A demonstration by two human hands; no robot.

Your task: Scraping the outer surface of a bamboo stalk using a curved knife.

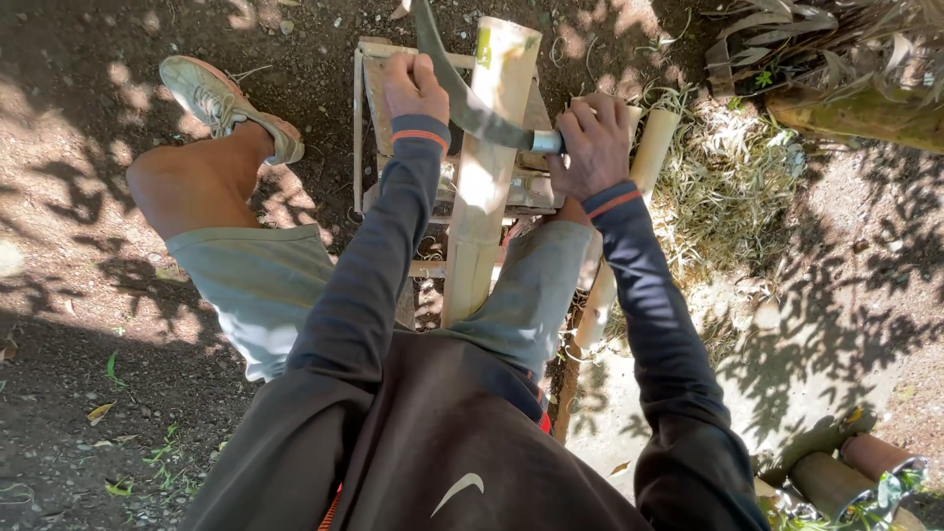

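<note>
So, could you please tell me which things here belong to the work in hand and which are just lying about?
In use:
- curved blade, right hand on its handle, left hand near its far end
- thick bamboo pole
- wooden stand

Lying about:
- thinner bamboo pole
- bamboo pieces
- dry leaves

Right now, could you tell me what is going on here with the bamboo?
A seated person is working a thick bamboo pole laid over a small wooden stand between their knees. The right hand grips the handle of a curved blade that lies across the pole; the left hand holds the blade's far end. A thinner bamboo piece lies beside it on the dirt.
</note>
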